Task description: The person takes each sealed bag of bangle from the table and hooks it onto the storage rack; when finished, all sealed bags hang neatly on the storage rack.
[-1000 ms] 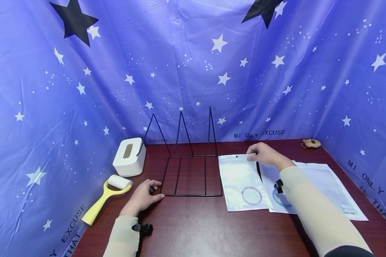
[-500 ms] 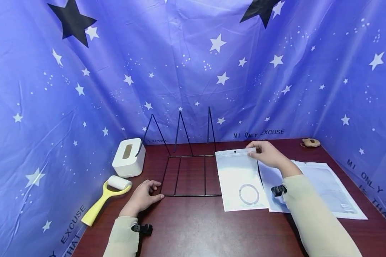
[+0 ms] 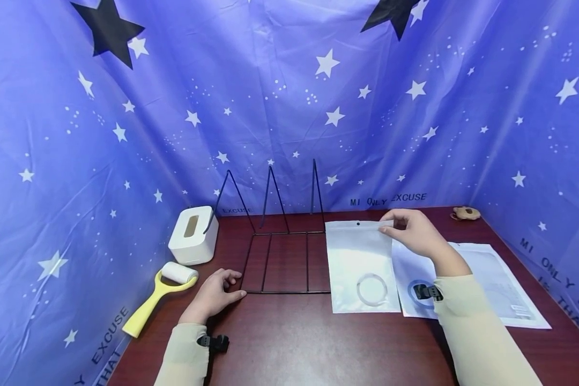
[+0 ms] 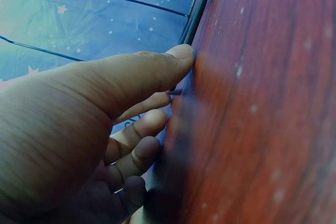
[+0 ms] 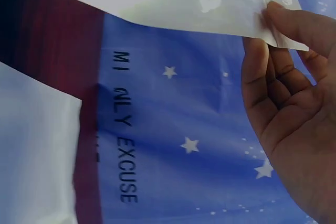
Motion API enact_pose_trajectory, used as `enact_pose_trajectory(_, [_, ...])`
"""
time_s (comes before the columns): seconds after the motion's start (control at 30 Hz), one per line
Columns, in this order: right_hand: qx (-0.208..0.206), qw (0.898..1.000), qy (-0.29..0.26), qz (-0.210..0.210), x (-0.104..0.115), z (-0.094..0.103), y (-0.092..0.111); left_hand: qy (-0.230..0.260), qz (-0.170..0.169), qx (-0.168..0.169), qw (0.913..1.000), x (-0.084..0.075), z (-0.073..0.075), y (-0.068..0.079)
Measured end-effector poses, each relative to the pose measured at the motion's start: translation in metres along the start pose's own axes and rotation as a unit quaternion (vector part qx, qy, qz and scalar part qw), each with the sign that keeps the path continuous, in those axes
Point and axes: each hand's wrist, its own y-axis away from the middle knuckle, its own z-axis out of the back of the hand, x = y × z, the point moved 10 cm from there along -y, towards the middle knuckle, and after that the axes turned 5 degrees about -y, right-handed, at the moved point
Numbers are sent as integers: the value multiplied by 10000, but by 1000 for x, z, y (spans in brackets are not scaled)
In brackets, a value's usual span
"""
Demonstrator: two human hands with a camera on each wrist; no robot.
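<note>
My left hand (image 3: 214, 295) holds the front left corner of a black wire rack (image 3: 284, 292), a bookend-like stand with upright triangular dividers. In the left wrist view the thumb (image 4: 181, 53) lies at the rack's bar (image 4: 197, 14), with the other fingers bent below it. My right hand (image 3: 412, 233) pinches the top right corner of a white zip pouch (image 3: 362, 257) with a round ring shape showing near its bottom. The right wrist view has the thumb on one face of this pouch (image 5: 205, 3) and fingers behind it. The pouch hangs beside the rack's right end.
A second pouch (image 3: 412, 268) with a blue ring lies partly under the right forearm, next to a larger white pouch (image 3: 502, 279). On the left stand a white tissue box (image 3: 193, 236) and a yellow-handled lint roller (image 3: 156, 295). A small brown object (image 3: 465, 213) sits at the back right.
My right hand has lifted the pouch's top edge up and back, shifting slightly right of late, so the pouch stands more upright. The left hand and rack have stayed put.
</note>
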Motion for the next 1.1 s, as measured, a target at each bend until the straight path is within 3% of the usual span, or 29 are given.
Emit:
enact_pose_trajectory(0.37, [-112,9998,-112,155,25,21,12,33,39,45,10000,-1,1,-1])
enact_pose_trajectory(0.77, [-178,9972,-357,637,55,32,25,28,-127,-67,9999,-2,1,1])
enact_pose_trajectory(1.1, [-331,9941,-602,836,77,34,32,5,-56,-36,10000,-1,1,0])
